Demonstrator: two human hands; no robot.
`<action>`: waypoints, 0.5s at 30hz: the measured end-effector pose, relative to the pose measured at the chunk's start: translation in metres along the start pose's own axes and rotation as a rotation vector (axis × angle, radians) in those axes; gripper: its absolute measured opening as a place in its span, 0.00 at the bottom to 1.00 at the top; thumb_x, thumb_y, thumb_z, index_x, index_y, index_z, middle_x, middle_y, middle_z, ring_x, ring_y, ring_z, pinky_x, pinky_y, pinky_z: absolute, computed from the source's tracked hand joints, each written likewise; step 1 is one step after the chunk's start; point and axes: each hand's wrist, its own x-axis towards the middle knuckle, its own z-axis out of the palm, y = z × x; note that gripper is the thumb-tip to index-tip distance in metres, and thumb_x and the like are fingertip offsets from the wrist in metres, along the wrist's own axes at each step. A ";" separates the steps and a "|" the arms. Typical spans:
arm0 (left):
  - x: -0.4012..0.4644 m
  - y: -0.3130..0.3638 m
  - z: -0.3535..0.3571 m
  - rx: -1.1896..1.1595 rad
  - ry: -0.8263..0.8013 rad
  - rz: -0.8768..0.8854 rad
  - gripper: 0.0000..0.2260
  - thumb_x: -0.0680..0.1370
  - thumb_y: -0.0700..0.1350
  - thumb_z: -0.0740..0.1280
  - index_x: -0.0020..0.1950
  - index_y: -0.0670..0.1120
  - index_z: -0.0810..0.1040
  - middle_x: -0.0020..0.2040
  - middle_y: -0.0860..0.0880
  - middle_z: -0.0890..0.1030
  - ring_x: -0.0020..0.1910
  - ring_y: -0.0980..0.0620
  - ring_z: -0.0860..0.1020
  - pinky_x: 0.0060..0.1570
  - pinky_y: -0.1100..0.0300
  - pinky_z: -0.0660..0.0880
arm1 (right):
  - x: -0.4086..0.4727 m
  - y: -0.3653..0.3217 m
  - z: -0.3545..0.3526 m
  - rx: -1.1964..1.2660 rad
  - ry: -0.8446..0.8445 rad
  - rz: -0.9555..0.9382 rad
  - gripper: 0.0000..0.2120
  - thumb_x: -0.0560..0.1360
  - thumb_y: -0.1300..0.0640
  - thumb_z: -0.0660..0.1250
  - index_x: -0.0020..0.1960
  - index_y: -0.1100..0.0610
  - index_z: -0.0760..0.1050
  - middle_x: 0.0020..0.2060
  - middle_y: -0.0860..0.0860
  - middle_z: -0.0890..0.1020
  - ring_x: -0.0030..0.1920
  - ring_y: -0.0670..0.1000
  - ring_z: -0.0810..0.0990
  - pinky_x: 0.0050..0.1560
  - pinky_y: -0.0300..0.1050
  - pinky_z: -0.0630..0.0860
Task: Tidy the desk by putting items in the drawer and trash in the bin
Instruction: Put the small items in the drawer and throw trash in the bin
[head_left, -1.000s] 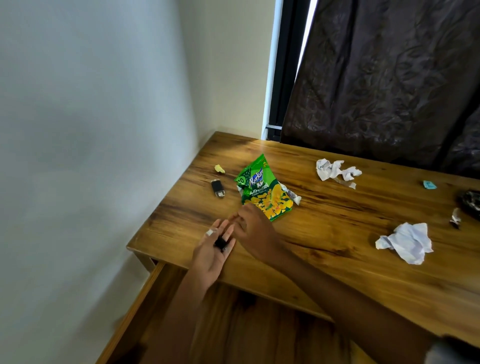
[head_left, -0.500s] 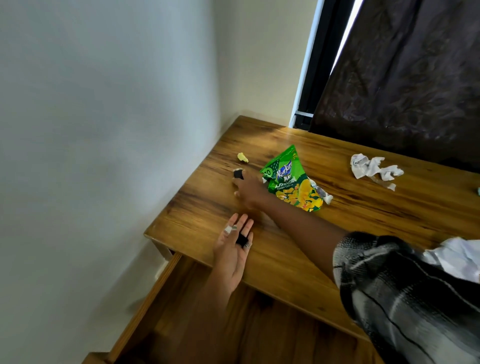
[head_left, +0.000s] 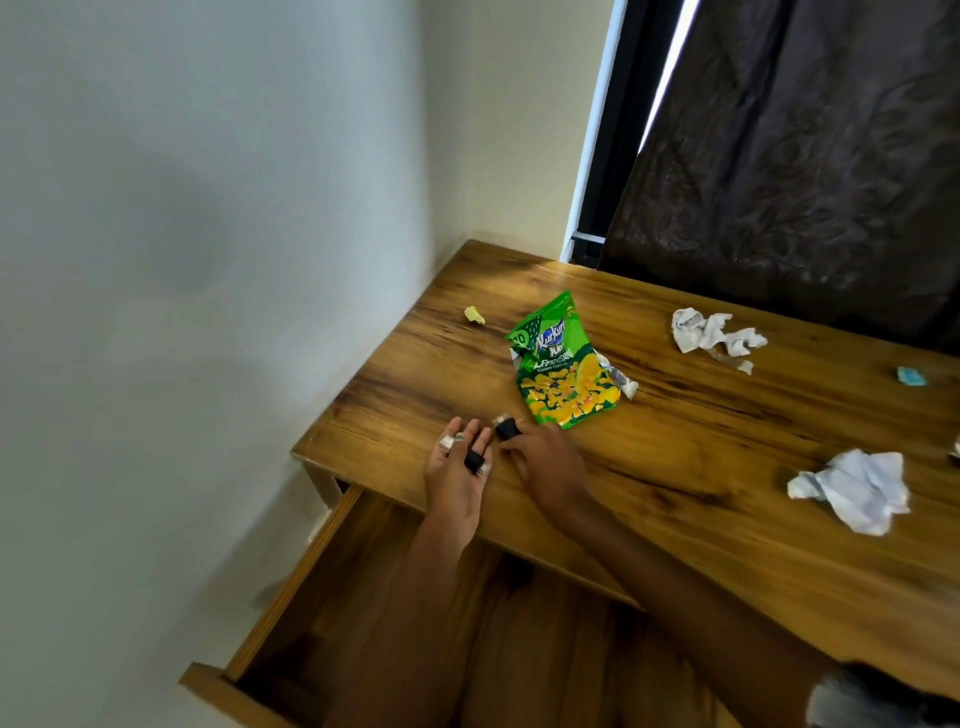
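My left hand (head_left: 457, 478) lies palm up over the front left edge of the wooden desk (head_left: 701, 467), a small black flash drive (head_left: 474, 461) resting on its fingers and a small silver piece (head_left: 447, 442) at the fingertips. Right beside it, my right hand (head_left: 545, 460) pinches a second small black drive with a silver end (head_left: 506, 427). Below both hands the wooden drawer (head_left: 332, 587) stands pulled out. A green snack packet (head_left: 563, 369) lies just beyond my right hand.
Crumpled white paper lies at the right (head_left: 857, 496) and at the back (head_left: 711, 335). A small yellow scrap (head_left: 474, 315) sits near the wall, a blue scrap (head_left: 911, 375) at the far right. A dark curtain (head_left: 805, 156) hangs behind the desk.
My right hand reached out to the black drive by the snack packet, took hold of it and drew it back beside my left hand.
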 end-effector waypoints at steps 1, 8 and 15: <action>0.000 0.000 0.000 0.007 -0.004 0.002 0.18 0.81 0.35 0.56 0.71 0.39 0.64 0.68 0.37 0.70 0.65 0.41 0.73 0.62 0.52 0.71 | -0.016 0.000 -0.003 0.000 -0.020 0.005 0.14 0.78 0.59 0.58 0.59 0.53 0.78 0.61 0.51 0.76 0.59 0.56 0.70 0.57 0.47 0.67; -0.018 -0.014 -0.007 0.172 -0.117 -0.044 0.18 0.82 0.36 0.55 0.72 0.38 0.63 0.68 0.36 0.71 0.66 0.42 0.72 0.62 0.53 0.70 | -0.143 -0.001 -0.024 0.037 0.017 0.022 0.16 0.58 0.64 0.79 0.42 0.53 0.80 0.49 0.53 0.84 0.46 0.55 0.82 0.41 0.47 0.81; -0.099 -0.061 -0.024 0.253 -0.233 -0.313 0.17 0.80 0.37 0.59 0.69 0.39 0.68 0.62 0.39 0.76 0.56 0.45 0.79 0.50 0.58 0.78 | -0.222 0.012 -0.051 0.443 0.255 0.380 0.10 0.69 0.66 0.71 0.47 0.53 0.80 0.53 0.43 0.78 0.55 0.42 0.75 0.55 0.38 0.72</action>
